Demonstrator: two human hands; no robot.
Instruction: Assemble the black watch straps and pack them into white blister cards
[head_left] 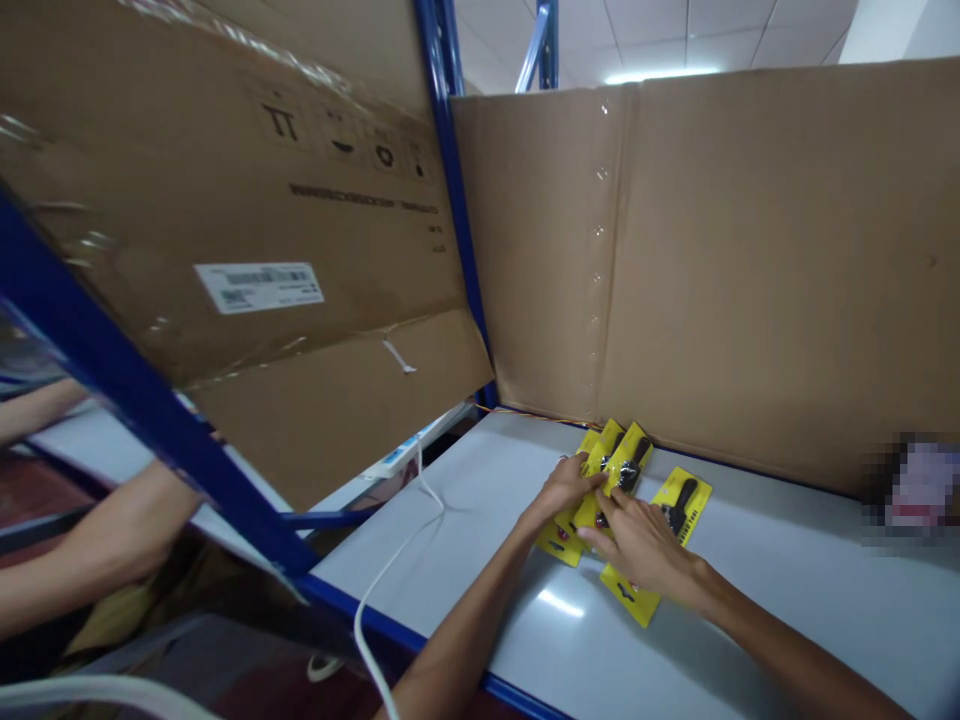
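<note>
Several yellow blister-carded hand tools [630,455] with black handles lie overlapping, fanned out on a pale tabletop [795,590]. My left hand [566,488] reaches over the left cards, its fingers stretched out and touching them. Across the middle of the group lies my right hand [645,545], thumb and fingers apart on the packs. Another yellow carded tool [688,500], at the right end, is partly covered by my right hand. The undersides of both hands are hidden.
Cardboard panels stand behind the table [750,270] and at its left [315,230]. A blue metal frame [457,200] rises at the corner. A white cable [397,555] crosses the left edge. Another person's arm [105,540] shows at far left. A blurred patch [919,485] sits at right.
</note>
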